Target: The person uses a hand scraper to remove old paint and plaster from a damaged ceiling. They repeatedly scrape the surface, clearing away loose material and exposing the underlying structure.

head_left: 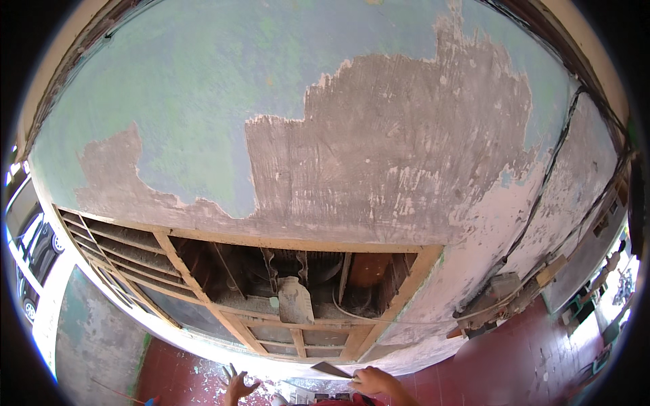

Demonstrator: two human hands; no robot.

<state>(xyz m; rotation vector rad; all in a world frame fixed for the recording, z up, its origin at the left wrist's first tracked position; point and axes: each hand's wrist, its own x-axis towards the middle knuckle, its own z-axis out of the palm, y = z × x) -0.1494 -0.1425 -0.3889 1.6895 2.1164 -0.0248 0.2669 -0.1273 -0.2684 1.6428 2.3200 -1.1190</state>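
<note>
At the bottom edge, my right hand [371, 380] is closed round a putty knife, its flat grey blade [330, 369] pointing left. My left hand [237, 387] is left of it, fingers spread, holding nothing. Both hands are low, below the wooden window frame [298, 240]. Above the frame rises a wall with green-blue paint [189, 101]. A broad patch of the wall is stripped to bare grey-brown plaster [386, 135], with ragged paint edges around it. A smaller bare patch [112, 166] shows at the left.
Slatted louvres [128, 250] fill the frame's left part. A worn greyish plate [295, 301] hangs in the dark opening. Black cables [542, 189] run down the wall at right to a cluttered ledge [497, 298]. Pale flakes litter the red floor [169, 365]. Cars [34, 250] stand outside at left.
</note>
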